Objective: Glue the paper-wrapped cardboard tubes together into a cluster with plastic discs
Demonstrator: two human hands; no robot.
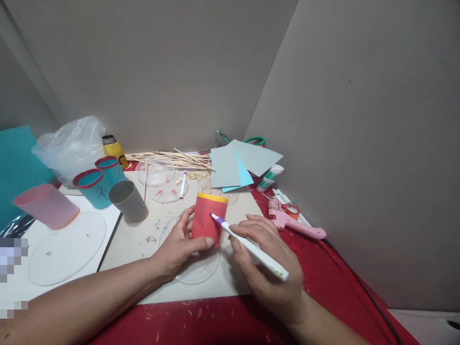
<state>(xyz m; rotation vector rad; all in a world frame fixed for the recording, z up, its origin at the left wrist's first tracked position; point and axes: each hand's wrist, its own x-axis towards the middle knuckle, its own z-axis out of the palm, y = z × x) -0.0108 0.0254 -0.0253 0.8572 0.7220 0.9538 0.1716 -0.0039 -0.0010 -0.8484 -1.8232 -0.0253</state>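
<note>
A red paper cylinder with a yellow band round its top rim is held up by my left hand, fingers behind it and thumb across its lower front. My right hand grips a white marker with a purple tip, pen-fashion. The tip touches or nearly touches the cylinder's front, where a faint purple line shows. Beneath the cylinder lies a clear plastic disc. To the left stand a grey cylinder and two teal cylinders with red rims and dark marks.
At far left, a pink cylinder rests near another clear disc. A yellow bottle, wooden sticks and grey and blue paper sheets lie at the back. On the right are a glue bottle and a pink glue gun with a cord.
</note>
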